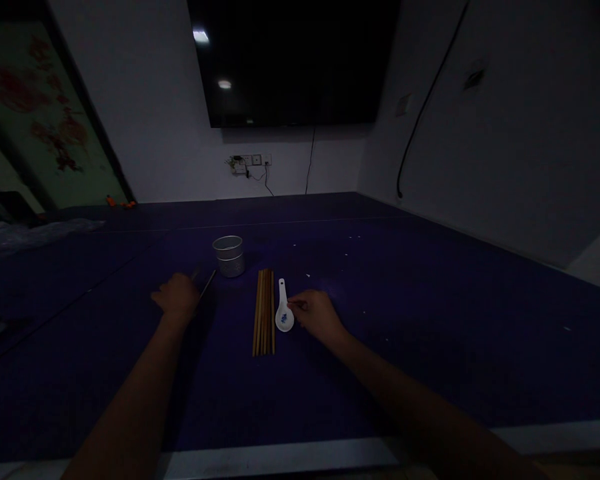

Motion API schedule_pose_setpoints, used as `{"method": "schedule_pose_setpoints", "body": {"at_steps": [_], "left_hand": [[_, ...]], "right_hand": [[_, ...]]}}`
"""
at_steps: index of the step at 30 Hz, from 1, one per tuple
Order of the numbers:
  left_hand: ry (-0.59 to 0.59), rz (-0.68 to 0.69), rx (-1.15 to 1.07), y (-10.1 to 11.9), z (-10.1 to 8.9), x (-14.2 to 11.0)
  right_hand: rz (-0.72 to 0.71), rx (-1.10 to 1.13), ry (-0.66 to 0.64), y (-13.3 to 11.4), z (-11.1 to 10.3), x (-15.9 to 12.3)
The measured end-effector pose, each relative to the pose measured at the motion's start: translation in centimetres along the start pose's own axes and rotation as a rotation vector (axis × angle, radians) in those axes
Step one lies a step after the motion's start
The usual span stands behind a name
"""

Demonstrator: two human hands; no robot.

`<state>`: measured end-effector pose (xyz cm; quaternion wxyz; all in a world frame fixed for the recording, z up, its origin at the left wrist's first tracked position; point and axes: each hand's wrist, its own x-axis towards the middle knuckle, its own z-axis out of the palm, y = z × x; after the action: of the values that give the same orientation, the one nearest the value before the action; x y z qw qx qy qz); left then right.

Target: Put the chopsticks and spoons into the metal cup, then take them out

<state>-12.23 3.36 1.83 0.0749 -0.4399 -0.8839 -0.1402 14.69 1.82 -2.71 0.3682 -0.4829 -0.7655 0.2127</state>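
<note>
My right hand [317,315] is closed in a pinch at the right edge of a white soup spoon [284,319] with a blue motif in its bowl. The spoon lies with its handle pointing away from me. Just left of it, several wooden chopsticks [264,313] lie side by side. Farther left, my left hand [177,298] is low over the mat with its fingers curled, its grip mostly hidden. A thin metal utensil [209,283] shows beside it, and a greyish end [195,273] pokes out beyond the knuckles. Behind stands a silver perforated metal cup [229,257].
A dark purple mat [405,300] covers the surface up to its pale front edge [280,460]. Small white scraps [308,275] are scattered on it. Clear plastic wrap [55,230] lies at the far left. A wall-mounted screen [300,60] and sockets [253,160] are at the back.
</note>
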Motion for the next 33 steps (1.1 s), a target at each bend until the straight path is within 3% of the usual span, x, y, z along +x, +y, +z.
{"method": "schedule_pose_setpoints", "body": {"at_steps": [3,5,8,11,13,15,17,20,27,30,33], "left_hand": [[0.25,0.027,-0.169,0.6,-1.5,-0.7],[0.389,0.089,-0.42,1.4,-2.5,-1.3],[0.4,0.216,-1.003,3.5,-2.9,-3.2],[0.071,0.269,-1.503,5.8,-2.1,-6.0],[-0.245,0.283,-1.647,7.1,-1.3,-8.0],[-0.468,0.271,-1.709,8.0,-0.6,-9.7],[-0.554,0.26,-1.734,8.4,-0.2,-10.7],[-0.57,0.27,-1.747,8.4,0.2,-11.1],[-0.458,0.317,-1.619,7.9,0.5,-10.2],[-0.223,0.371,-1.254,7.2,-0.2,-9.4],[0.041,0.362,-0.567,6.2,-1.2,-8.1]], "right_hand": [[-0.029,-0.039,0.056,-0.3,-0.5,0.1],[-0.052,-0.054,0.136,-0.8,-0.8,0.1],[-0.105,-0.033,0.228,-1.6,-1.4,-0.1],[-0.166,0.025,0.259,-2.3,-1.7,-0.2],[-0.17,0.096,0.233,-2.4,-1.7,-0.2],[-0.146,0.194,0.157,-2.3,-1.5,-0.2],[-0.105,0.292,0.051,-2.2,-1.3,-0.2],[-0.028,0.387,-0.045,-2.0,-0.9,-0.3],[0.053,0.428,0.028,-1.7,-0.9,0.0],[0.192,0.355,0.153,-1.4,-1.6,0.3],[0.391,0.238,0.18,-0.8,-2.5,0.5]]}}
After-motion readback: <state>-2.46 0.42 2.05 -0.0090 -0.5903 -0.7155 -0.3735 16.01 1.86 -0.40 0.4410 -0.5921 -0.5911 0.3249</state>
